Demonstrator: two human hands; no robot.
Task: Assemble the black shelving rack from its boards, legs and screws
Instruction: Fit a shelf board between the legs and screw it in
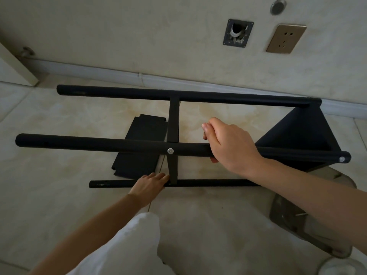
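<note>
The black rack lies on its side on the tile floor. Its near upper leg [89, 142] runs left to right, and a silver screw [170, 150] fixes the middle board [173, 124] to it. My right hand [230, 139] grips this leg just right of the screw. A far leg [129, 93] lies parallel by the wall. The lower leg [208, 183] rests on the floor, and my left hand [150, 185] touches it with straight fingers where the middle board meets it. An end board [297, 133] closes the right end. A loose black board [142, 143] lies flat under the frame.
The wall stands just behind the rack, with a brass socket [286, 38] and an open wall box [238, 33]. A transparent stool [309, 219] stands at the right. A white cabinet corner [14, 70] sits at the far left. My white-clad knee [127, 249] is at the bottom.
</note>
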